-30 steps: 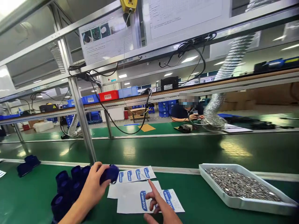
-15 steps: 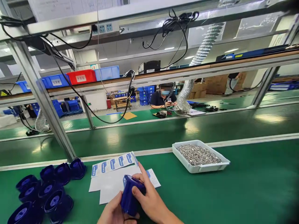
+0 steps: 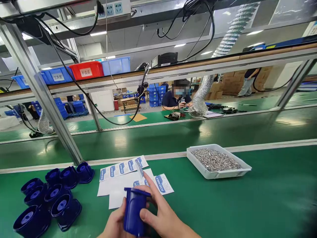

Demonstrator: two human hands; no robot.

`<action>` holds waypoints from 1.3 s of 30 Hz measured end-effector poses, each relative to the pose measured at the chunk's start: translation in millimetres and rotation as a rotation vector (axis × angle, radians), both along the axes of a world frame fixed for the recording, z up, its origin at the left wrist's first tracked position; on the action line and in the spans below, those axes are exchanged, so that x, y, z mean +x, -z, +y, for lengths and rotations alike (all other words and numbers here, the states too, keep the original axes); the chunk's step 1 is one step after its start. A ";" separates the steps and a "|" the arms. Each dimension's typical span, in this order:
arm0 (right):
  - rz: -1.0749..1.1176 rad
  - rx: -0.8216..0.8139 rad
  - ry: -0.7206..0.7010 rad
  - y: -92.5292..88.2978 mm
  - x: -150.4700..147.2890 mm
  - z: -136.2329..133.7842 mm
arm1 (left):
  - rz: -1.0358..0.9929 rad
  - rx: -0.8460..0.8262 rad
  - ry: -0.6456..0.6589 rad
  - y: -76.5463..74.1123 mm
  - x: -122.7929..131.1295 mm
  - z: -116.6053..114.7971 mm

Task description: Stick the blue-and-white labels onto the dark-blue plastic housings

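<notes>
A dark blue plastic cup-shaped housing point(image 3: 135, 211) with a flanged rim stands nearly upright between both hands. My left hand point(image 3: 114, 220) is closed around its left side and lower part, with some fingers hidden behind it. My right hand point(image 3: 162, 213) grips it from the right, thumb on the wall. A small blue-and-white label point(image 3: 139, 167) sticks to the tip of my raised right index finger. Just beyond lie overlapping sheets of printed labels point(image 3: 119, 169), with bare white backing showing. Several similar blue housings point(image 3: 66, 210) stand grouped on the left.
A white tray point(image 3: 218, 176) full of small metal pins or screws rests on the green bench to the right. A metal post point(image 3: 53, 112) rises at the left. Behind, a shelf carries a red bin point(image 3: 86, 70) and blue bins. A person point(image 3: 177, 96) sits across the bench.
The housing has turned from tilted to nearly upright, its flanged rim now showing. The label on my right index fingertip has swung into clearer view. The camera view has shifted slightly.
</notes>
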State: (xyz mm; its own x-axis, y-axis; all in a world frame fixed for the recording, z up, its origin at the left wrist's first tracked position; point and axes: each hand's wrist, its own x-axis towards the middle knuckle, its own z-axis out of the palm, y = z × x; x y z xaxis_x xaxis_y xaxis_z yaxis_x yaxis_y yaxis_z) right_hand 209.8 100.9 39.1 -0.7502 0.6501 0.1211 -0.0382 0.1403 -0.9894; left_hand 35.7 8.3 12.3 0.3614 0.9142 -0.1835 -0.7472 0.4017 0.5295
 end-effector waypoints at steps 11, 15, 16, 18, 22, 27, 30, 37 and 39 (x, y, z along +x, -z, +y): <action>-0.029 0.020 0.063 4.8 -6.7 -4.3 | 0.252 -0.122 -0.360 8.8 11.2 -1.1; -0.080 0.111 -0.018 8.7 -3.9 0.6 | 0.182 -0.125 -0.337 3.1 12.0 -0.3; -0.105 0.151 -0.043 9.2 -2.3 1.7 | 0.169 -0.131 -0.334 1.1 11.2 0.1; -0.176 0.213 -0.106 9.6 1.1 2.6 | 0.161 -0.123 -0.354 -3.9 8.6 0.8; -0.224 0.154 -0.219 12.4 3.7 0.7 | 0.187 -0.052 -0.384 -11.8 3.9 1.4; -0.044 0.030 -0.028 23.4 -6.4 -0.5 | 0.430 -0.057 -0.394 -3.4 8.5 -7.4; 0.000 0.168 0.072 28.2 -14.6 -1.8 | 0.722 -0.052 -0.453 0.0 14.2 -16.1; -0.091 0.233 0.217 16.8 -26.5 -14.5 | 1.068 0.063 -0.516 -6.0 14.4 -20.2; -0.121 0.266 0.226 14.0 -27.8 -17.7 | 1.022 0.048 -0.530 -4.1 13.1 -17.4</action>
State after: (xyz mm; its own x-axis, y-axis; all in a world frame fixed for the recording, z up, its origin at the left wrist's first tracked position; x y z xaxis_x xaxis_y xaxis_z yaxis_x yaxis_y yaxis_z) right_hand 182.0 83.2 25.1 -0.6108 0.7585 0.2270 0.1382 0.3845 -0.9127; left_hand 48.9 -9.1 16.4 -0.3680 0.9207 -0.1301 -0.0294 0.1283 0.9913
